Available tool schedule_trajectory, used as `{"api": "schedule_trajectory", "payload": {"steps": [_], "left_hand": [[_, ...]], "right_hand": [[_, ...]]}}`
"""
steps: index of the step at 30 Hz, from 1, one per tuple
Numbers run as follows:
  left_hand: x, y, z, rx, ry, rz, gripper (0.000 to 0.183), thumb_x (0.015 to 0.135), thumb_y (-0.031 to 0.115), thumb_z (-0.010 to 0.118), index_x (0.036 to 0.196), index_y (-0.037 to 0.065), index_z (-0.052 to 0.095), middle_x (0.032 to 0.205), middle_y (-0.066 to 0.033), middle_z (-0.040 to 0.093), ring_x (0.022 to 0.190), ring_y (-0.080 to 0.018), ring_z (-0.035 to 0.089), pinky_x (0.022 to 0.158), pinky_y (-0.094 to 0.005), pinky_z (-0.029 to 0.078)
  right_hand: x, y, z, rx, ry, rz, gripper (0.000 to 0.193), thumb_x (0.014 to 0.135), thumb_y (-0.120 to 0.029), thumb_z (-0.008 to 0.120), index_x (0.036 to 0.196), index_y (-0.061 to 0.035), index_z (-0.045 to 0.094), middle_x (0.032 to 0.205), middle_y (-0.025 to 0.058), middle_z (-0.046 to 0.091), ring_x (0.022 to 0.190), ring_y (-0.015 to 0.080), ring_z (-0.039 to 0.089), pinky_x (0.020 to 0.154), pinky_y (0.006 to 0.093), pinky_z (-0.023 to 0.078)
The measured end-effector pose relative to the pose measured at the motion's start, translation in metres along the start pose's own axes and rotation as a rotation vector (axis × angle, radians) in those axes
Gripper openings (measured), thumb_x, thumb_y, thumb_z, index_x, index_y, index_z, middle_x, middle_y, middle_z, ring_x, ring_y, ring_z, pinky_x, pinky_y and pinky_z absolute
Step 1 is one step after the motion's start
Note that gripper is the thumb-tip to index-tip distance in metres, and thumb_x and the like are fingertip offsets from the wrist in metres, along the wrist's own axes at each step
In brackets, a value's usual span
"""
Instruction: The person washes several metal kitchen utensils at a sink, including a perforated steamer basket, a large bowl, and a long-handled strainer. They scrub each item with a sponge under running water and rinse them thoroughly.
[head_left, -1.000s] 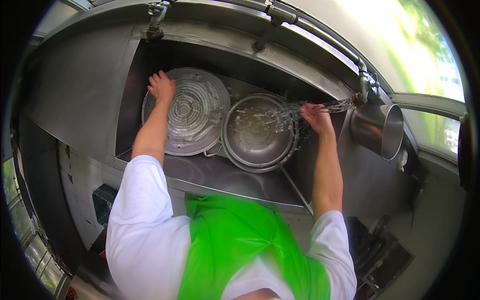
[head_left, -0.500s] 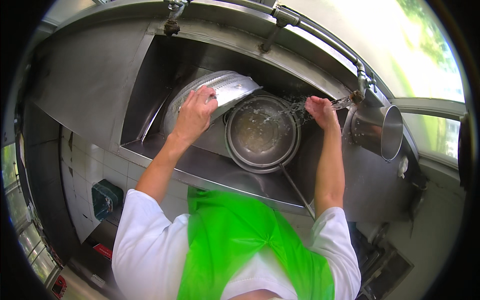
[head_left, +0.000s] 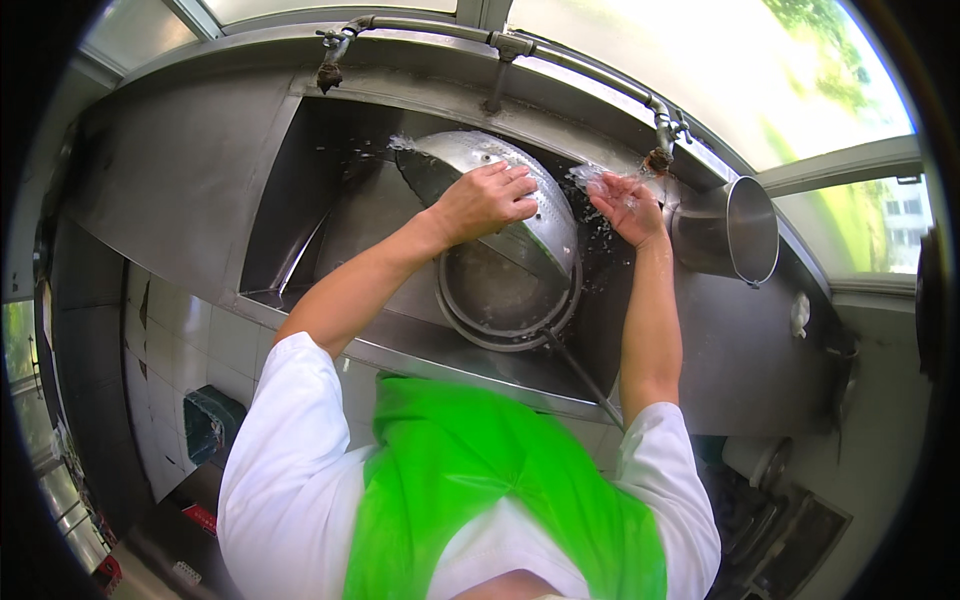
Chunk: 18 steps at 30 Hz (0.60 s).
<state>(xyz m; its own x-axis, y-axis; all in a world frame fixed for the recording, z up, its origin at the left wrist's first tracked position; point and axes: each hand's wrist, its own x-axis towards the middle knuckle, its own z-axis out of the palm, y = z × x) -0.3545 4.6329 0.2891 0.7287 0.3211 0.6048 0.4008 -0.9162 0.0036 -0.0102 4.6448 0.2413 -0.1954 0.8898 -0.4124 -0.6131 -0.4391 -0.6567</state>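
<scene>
My left hand (head_left: 488,204) grips a large metal colander (head_left: 545,187) that is tilted up on its side over the sink. Small holes show in its wall. My right hand (head_left: 628,206) is cupped with fingers apart in the water (head_left: 588,180) running from the right-hand tap (head_left: 658,158), and splashes fly toward the colander. Under the colander, in the sink (head_left: 375,270), sits a round metal pan (head_left: 505,327) with water inside. Its long handle (head_left: 585,378) reaches over the front edge. The colander hides the pan's far part.
A steel bucket (head_left: 728,232) lies tipped on the right counter, with a small white thing (head_left: 800,314) near it. Another tap (head_left: 329,72) stands at the back left, joined by a pipe (head_left: 425,25). A dark green bin (head_left: 212,424) stands on the floor at left.
My left hand has swung the colander rightward, from the sink's left side to over the pan. My right hand stays in the tap water. The view has shifted slightly.
</scene>
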Motion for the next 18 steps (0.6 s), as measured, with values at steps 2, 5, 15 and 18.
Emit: {"api": "schedule_trajectory", "payload": {"steps": [2,5,15,18], "left_hand": [[0.024,-0.004,0.022,-0.038,-0.055,0.037,0.004,0.081,0.015,0.062,0.084,0.014,0.061,0.103,-0.0023,0.066,0.104,-0.0215,0.067,0.088,-0.0381,0.056],[0.056,-0.004,0.044,-0.094,-0.053,0.088,0.003,0.084,0.014,0.060,0.086,0.015,0.062,0.092,-0.0024,0.068,0.087,-0.0234,0.071,0.075,-0.0362,0.058],[0.037,-0.057,0.061,-0.162,-0.228,-0.528,0.019,0.087,0.010,0.059,0.104,0.014,0.067,0.095,-0.0085,0.071,0.088,-0.0324,0.070,0.072,-0.0439,0.057],[0.003,-0.053,0.078,-0.298,-0.182,-0.699,0.024,0.086,0.008,0.057,0.107,0.014,0.067,0.097,-0.0096,0.071,0.090,-0.0347,0.068,0.076,-0.0459,0.056]], "right_hand": [[-0.006,-0.004,0.000,0.065,-0.069,0.072,0.038,0.100,-0.018,0.043,0.122,0.0099,0.056,0.123,0.0246,0.062,0.109,0.0356,0.065,0.095,0.0437,0.057],[-0.010,-0.004,-0.003,0.034,-0.012,-0.119,0.039,0.098,-0.022,0.050,0.121,0.0088,0.058,0.125,0.0244,0.062,0.110,0.0348,0.065,0.096,0.0436,0.056],[-0.052,0.010,0.032,-1.347,0.122,-0.349,0.041,0.095,-0.028,0.059,0.134,-0.0175,0.062,0.129,0.0119,0.065,0.124,0.0278,0.057,0.103,0.0378,0.043],[-0.035,0.004,0.012,-1.548,0.222,-0.251,0.043,0.089,-0.014,0.058,0.131,-0.0212,0.063,0.119,0.0151,0.069,0.116,0.0307,0.063,0.099,0.0398,0.047]]}}
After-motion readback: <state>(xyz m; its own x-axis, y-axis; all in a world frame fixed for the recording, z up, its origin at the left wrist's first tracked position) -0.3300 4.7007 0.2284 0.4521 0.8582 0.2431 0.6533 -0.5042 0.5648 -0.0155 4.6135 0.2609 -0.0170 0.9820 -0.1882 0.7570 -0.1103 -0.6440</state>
